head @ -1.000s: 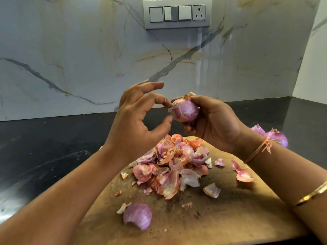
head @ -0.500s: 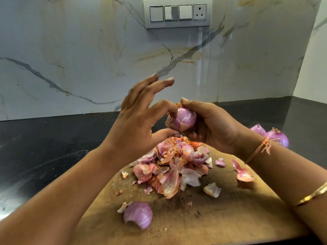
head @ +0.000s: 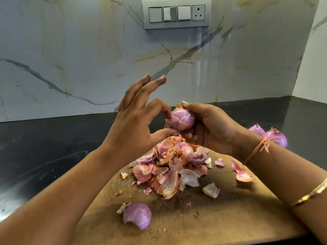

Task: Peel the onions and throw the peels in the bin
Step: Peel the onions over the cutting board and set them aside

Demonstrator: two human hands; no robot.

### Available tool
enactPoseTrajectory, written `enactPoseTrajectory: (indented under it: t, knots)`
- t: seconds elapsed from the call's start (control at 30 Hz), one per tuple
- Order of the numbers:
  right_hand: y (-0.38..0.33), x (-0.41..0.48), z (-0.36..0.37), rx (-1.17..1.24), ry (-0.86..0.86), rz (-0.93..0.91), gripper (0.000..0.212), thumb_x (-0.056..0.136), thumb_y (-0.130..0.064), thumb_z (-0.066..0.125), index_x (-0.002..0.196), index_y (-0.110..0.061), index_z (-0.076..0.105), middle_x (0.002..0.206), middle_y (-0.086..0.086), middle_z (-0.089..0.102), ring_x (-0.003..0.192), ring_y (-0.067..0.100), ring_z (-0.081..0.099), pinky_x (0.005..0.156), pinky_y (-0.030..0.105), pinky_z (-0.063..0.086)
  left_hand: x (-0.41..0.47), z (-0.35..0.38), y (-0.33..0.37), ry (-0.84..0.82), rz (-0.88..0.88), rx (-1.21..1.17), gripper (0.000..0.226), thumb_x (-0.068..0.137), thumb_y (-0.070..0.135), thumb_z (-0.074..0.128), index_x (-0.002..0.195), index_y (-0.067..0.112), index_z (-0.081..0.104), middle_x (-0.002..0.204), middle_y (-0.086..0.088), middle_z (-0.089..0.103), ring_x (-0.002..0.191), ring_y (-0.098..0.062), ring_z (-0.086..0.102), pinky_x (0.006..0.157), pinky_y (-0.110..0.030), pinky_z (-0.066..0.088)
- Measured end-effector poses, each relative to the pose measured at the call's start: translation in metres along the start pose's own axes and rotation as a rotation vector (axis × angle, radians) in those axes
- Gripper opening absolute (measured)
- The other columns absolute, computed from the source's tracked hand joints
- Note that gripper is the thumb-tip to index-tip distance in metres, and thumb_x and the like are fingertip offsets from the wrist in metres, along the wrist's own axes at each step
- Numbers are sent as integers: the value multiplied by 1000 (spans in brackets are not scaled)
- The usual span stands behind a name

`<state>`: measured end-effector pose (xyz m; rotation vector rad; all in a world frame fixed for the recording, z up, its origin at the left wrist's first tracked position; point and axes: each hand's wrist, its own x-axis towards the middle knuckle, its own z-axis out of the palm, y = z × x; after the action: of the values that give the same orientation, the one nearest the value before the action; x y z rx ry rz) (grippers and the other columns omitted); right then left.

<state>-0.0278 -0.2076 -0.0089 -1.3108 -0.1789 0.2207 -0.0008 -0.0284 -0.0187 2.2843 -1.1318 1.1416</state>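
My right hand (head: 210,126) grips a small pink onion (head: 181,120) above the wooden cutting board (head: 221,214). My left hand (head: 136,124) pinches the onion's left side between thumb and forefinger, its other fingers spread upward. Under both hands lies a heap of pink and orange onion peels (head: 173,165). A large curved purple peel (head: 137,215) lies near the board's front. Two more onions (head: 274,137) rest on the black counter behind my right wrist. No bin is in view.
Loose peel scraps (head: 242,172) are scattered across the board. The black counter (head: 53,142) spreads left and right of it. A marble wall with a switch panel (head: 177,13) stands behind.
Both hands have lowered the onion a little toward the peel heap. My left thumb and forefinger have closed onto its left side, and the other left fingers have lifted and spread.
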Motion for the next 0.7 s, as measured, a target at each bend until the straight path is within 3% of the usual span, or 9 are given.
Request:
enactPoseTrajectory:
  t: [0.13, 0.3, 0.5, 0.7]
  knots:
    - [3, 3, 0, 40, -32, 32, 37, 100, -34, 41, 116, -3, 56, 78, 12, 64, 48, 11, 53, 44, 17, 46, 0, 1, -1, -22, -9, -2, 41, 75, 56, 59, 100, 23, 57, 151, -3, 34, 143, -16, 13, 114, -19, 6]
    - [0, 3, -5, -31, -62, 27, 32, 96, -29, 46, 110, -5, 60, 82, 11, 61, 57, 12, 51, 54, 21, 45, 1, 3, -3, 11, -52, -61, 37, 77, 54, 57, 94, 21, 59, 145, 6, 33, 140, -7, 12, 111, -11, 4]
    - [-4, 1, -7, -7, -118, -18, 52, 74, -21, 64, 121, -1, 56, 109, 20, 62, 83, 22, 59, 75, 29, 52, 0, 5, -5, 31, -63, -100, 27, 79, 50, 57, 89, 25, 54, 144, 9, 32, 139, -7, 13, 110, -8, 4]
    - [-1, 1, -4, 40, -101, -20, 45, 75, -32, 57, 109, -3, 61, 88, 15, 66, 70, 17, 61, 68, 25, 53, 1, 2, -5, 87, -92, -134, 15, 80, 39, 57, 84, 25, 54, 143, 7, 36, 139, -10, 18, 108, -7, 7]
